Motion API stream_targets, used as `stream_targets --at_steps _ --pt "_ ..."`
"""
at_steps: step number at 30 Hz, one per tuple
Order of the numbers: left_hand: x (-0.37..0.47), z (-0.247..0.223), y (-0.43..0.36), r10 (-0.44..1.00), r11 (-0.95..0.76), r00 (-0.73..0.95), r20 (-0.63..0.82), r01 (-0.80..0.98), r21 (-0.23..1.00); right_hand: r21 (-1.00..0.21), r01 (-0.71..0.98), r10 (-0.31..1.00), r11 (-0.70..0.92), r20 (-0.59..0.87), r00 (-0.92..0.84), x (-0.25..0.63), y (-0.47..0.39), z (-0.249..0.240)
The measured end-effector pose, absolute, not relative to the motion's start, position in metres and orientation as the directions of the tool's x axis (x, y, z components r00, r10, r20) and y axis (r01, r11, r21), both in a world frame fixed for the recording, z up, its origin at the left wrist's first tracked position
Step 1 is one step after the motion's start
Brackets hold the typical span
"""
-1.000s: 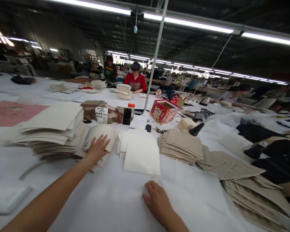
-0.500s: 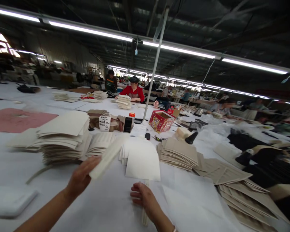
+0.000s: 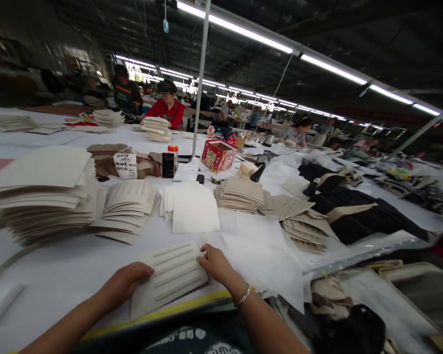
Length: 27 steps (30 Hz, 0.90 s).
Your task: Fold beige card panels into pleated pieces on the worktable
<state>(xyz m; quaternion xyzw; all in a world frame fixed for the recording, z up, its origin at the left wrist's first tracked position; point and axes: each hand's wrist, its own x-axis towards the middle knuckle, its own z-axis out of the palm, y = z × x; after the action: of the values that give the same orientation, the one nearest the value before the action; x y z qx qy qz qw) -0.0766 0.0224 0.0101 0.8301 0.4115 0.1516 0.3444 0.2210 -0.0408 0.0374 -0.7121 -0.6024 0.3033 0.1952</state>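
A cream panel with raised parallel strips across its face (image 3: 177, 273) is held low over the near edge of the table. My left hand (image 3: 133, 276) grips its left side, thumb on top and fingers underneath. At the panel's right edge my right hand (image 3: 217, 265) has its fingers closed on the border; a narrow pale strip shows just beside those fingertips, mostly hidden. Beyond the panel lies a small stack of plain white pieces (image 3: 195, 209). Left of that stands a fanned stack of cream panels (image 3: 127, 209).
A tall cream stack (image 3: 40, 172) stands at left, and beige stacks (image 3: 239, 194) at right. Behind them are a phone (image 3: 168, 165), a red box (image 3: 219, 156) and a metal pole (image 3: 201, 78). Dark fabric (image 3: 343, 211) lies right. A co-worker in red (image 3: 170, 110) sits across.
The left hand has brought the cream panel down and toward me, its striped face now showing. My right hand has come to its right edge. The view has turned right.
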Motion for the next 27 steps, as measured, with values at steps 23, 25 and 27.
stream_targets --at_steps 23,25,27 --pt "0.023 0.072 0.041 0.936 0.215 0.224 -0.271 0.246 0.945 -0.355 0.878 0.905 0.321 0.390 -0.173 0.206 -0.030 0.069" --pt "0.008 0.074 0.012 0.915 0.296 0.244 -0.321 0.134 0.946 -0.357 0.795 0.849 0.490 0.404 -0.342 0.186 -0.040 0.072" --pt "-0.002 0.070 -0.013 0.898 0.374 0.225 -0.378 0.060 0.925 -0.352 0.733 0.807 0.582 0.363 -0.466 0.168 -0.051 0.066"
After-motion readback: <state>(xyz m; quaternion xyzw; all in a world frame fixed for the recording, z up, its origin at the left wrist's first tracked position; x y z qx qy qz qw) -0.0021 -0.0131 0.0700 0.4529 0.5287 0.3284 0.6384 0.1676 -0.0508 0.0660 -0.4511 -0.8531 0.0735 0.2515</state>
